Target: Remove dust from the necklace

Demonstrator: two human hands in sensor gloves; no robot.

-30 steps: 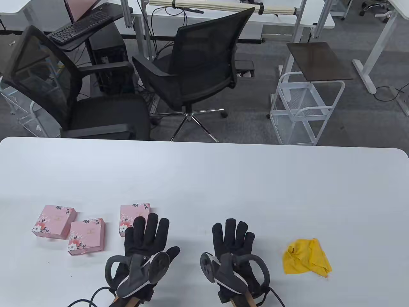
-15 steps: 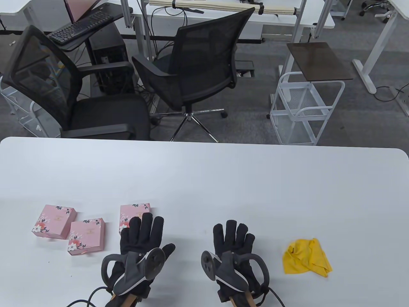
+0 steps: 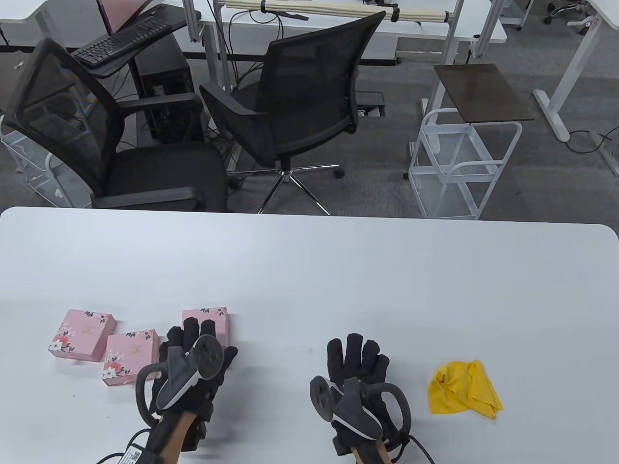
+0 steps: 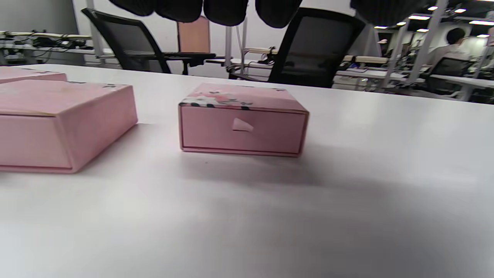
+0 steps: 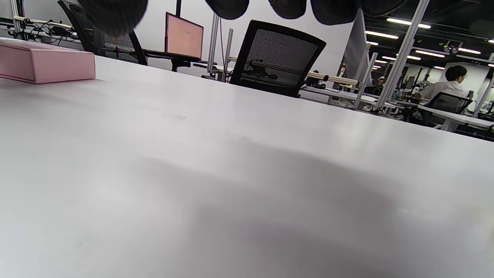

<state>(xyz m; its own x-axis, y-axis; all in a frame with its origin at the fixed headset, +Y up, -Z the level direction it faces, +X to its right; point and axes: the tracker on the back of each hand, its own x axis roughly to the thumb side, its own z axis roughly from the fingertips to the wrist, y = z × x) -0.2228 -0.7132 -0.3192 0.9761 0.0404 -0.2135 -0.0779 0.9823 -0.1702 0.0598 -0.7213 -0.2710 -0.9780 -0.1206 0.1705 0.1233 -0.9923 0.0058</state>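
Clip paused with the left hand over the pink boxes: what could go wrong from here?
1. Three near-identical pink floral boxes sit close together, and no necklace shows; the left hand hovers by the rightmost box and may open the wrong one.
2. That drawer box's small pull tab looks hard for gloved fingers to pinch; the light box may slide instead.
3. The yellow cloth lies right of the right hand, untouched.

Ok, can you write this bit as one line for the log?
left hand: open, over right box | right hand: open, idle on table | cloth: untouched | boxes: closed
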